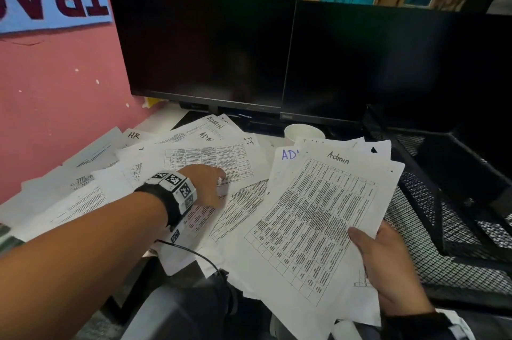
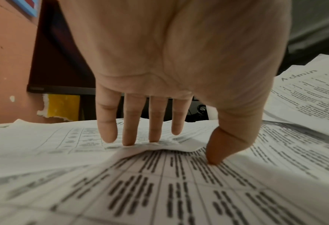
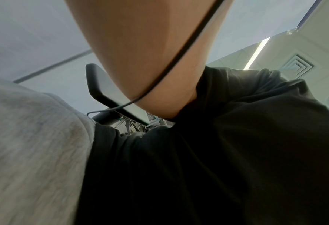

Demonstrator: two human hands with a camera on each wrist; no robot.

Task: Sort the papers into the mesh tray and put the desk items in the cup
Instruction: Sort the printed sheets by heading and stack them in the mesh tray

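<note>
Many papers point(image 1: 194, 156) lie spread over the bench point(image 1: 163, 120), overlapping each other, with handwritten labels such as "HR", "ADMIN" and "IT" at their tops. The left hand point(image 1: 206, 184) is stretched over this pile with the palm down. In the left wrist view its fingers point(image 2: 129, 129) are straight and the tips press on one sheet, whose edge is lifted and wrinkled a little, while the thumb point(image 2: 217, 149) touches the sheet below it. The right hand point(image 1: 388, 264) holds a stack point(image 1: 318, 215) of sheets by its lower right corner, thumb on top and fingers under; the top sheet is labelled "Admin". This stack is held tilted above the front edge of the bench, left of the black mesh tray point(image 1: 443, 201). The tray stands at the right side, near the stack. A white cup point(image 1: 303, 133) stands behind the stack, in front of two dark monitors point(image 1: 304, 56). The right wrist view shows only an arm and dark clothing.
</note>
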